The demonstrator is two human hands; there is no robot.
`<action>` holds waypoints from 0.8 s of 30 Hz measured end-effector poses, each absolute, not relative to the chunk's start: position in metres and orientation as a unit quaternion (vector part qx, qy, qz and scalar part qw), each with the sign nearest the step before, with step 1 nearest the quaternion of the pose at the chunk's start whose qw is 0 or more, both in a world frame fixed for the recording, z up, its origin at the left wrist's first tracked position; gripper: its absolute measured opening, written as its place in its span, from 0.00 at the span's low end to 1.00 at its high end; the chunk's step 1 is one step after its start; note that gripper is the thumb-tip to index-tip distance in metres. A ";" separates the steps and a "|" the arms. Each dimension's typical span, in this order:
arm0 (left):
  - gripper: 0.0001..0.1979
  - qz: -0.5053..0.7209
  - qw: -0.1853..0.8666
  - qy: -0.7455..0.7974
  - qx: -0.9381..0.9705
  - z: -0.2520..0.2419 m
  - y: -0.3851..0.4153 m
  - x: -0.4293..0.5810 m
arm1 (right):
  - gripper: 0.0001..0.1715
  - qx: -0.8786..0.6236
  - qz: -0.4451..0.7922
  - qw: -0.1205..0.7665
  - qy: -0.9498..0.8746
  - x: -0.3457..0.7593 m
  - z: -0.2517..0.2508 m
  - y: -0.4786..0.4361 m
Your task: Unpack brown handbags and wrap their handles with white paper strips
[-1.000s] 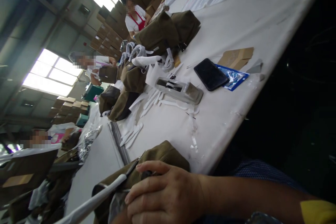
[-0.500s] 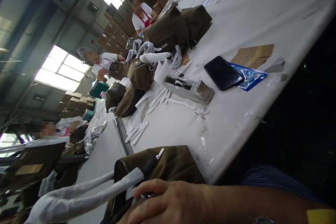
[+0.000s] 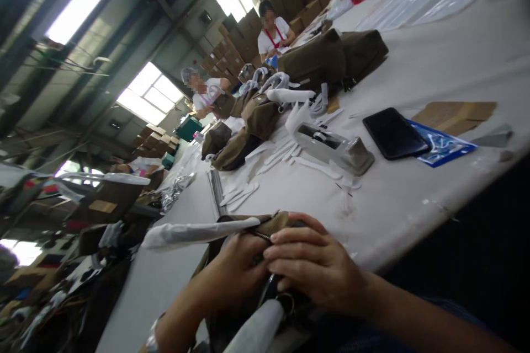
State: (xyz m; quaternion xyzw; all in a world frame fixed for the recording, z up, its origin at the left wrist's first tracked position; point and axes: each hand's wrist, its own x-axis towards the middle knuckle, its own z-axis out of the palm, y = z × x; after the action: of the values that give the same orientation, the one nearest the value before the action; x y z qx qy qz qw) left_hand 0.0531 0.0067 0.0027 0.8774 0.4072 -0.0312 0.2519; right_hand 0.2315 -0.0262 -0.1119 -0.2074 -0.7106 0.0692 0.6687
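Observation:
A brown fabric bag (image 3: 275, 223) with a zipped opening lies at the near edge of the table, largely covered by my hands. Its white-wrapped handle (image 3: 199, 233) sticks out to the left, and another white-wrapped piece (image 3: 256, 328) comes toward me below. My left hand (image 3: 238, 267) is curled at the bag's mouth; its fingertips are hidden and it is slightly blurred. My right hand (image 3: 314, 265) has its fingers bent over the zip edge, close against the left hand. A metal ring (image 3: 287, 302) shows under the right hand.
On the table lie a tape dispenser (image 3: 335, 149), a black phone (image 3: 395, 132), a blue-edged packet (image 3: 445, 146), cardboard (image 3: 459, 116) and white strips (image 3: 240, 196). Brown bags (image 3: 314, 58) are piled farther back. Co-workers (image 3: 273, 33) stand along the far side. The table's edge runs along the right.
My left hand has come into view at the bag's mouth. My right hand now bends over the zip edge, and the handle has shifted. The view has swung left.

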 end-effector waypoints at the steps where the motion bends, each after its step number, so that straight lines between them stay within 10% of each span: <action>1: 0.11 -0.031 0.228 0.411 0.882 0.003 0.002 0.044 | 0.11 -0.214 0.077 0.668 -0.709 0.236 -0.112 -0.027; 6: 0.32 -0.067 0.147 0.412 0.897 -0.038 -0.010 0.012 | 0.18 -0.353 0.125 0.671 -0.640 0.245 -0.109 -0.033; 14: 0.13 0.028 0.119 0.446 0.887 -0.009 -0.015 0.029 | 0.18 -0.469 0.355 0.528 -0.613 0.253 -0.086 -0.032; 19: 0.27 0.098 0.231 0.524 0.814 0.012 -0.035 0.056 | 0.15 -0.474 0.358 0.537 -0.599 0.245 -0.077 -0.034; 24: 0.21 0.165 0.273 0.530 0.786 0.003 -0.025 0.072 | 0.15 -0.493 0.298 0.547 -0.608 0.236 -0.074 -0.037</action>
State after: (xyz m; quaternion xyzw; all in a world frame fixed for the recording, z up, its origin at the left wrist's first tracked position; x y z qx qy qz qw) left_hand 0.0722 -0.0251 0.0030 0.7858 0.5297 0.1652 0.2733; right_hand 0.2359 -0.0369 -0.0743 -0.4928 -0.6078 0.2983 0.5465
